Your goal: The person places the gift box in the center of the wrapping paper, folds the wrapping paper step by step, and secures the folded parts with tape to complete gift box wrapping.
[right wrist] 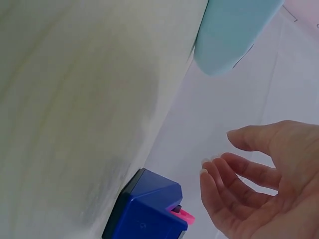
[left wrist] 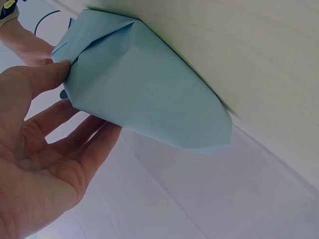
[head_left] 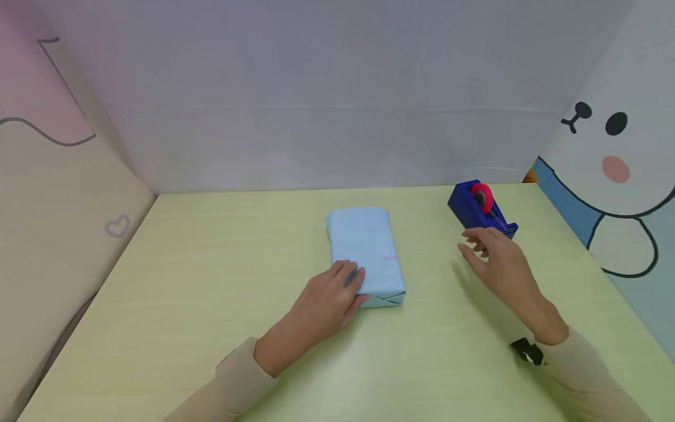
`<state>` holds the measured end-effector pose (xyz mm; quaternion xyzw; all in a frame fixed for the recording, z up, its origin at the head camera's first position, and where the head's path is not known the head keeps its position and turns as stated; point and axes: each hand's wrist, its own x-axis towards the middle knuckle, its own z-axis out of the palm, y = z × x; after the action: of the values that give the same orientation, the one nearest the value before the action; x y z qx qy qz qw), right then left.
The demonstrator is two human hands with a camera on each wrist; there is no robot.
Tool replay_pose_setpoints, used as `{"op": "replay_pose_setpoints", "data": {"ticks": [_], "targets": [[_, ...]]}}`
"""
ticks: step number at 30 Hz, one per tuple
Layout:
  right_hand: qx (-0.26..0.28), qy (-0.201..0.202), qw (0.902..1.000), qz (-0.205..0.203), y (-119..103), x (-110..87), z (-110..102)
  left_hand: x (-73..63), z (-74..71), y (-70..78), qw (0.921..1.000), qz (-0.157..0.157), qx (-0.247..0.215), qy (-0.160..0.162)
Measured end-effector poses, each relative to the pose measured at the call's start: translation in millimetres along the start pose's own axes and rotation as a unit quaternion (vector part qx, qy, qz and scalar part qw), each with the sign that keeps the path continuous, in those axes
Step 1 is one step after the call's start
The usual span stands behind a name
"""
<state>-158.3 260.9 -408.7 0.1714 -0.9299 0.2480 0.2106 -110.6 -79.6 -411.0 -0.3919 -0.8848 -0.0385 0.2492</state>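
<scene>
A flat box-shaped package wrapped in light blue paper (head_left: 364,240) lies on the table, with a small pink mark near its right edge. My left hand (head_left: 329,299) grips its near left corner, the thumb against the folded end and the fingers on top. The left wrist view shows the creased paper flap (left wrist: 107,37) beside the thumb. My right hand (head_left: 498,261) is raised above the table, fingers loosely bent and holding nothing. Just beyond it stands a blue tape dispenser (head_left: 466,205) with a pink-red tape core (head_left: 482,196); the hand overlaps its near end in the head view.
The pale yellow-green table (head_left: 237,246) meets a plain whitish back wall (head_left: 327,117). Printed panels border it on both sides, the right one with a cartoon animal (head_left: 622,193). A small black device (head_left: 527,351) is at my right cuff.
</scene>
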Motion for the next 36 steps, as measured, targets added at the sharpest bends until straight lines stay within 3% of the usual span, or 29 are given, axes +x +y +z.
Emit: {"op": "replay_pose_setpoints", "data": {"ticks": [14,32,36], "targets": [[-0.026,0.032,0.9965,0.072,23.8,-1.5,-12.2,0.6,0.6,0.3,1.0,0.004,0.006,0.0],[-0.048,0.005,0.9855,0.163,41.4,7.9,-26.7,1.7,-2.1,1.5,1.0,0.003,0.006,-0.005],[-0.047,0.008,0.9857,0.161,45.7,10.1,-27.2,1.9,-2.1,1.8,1.0,0.003,0.006,-0.005]]}}
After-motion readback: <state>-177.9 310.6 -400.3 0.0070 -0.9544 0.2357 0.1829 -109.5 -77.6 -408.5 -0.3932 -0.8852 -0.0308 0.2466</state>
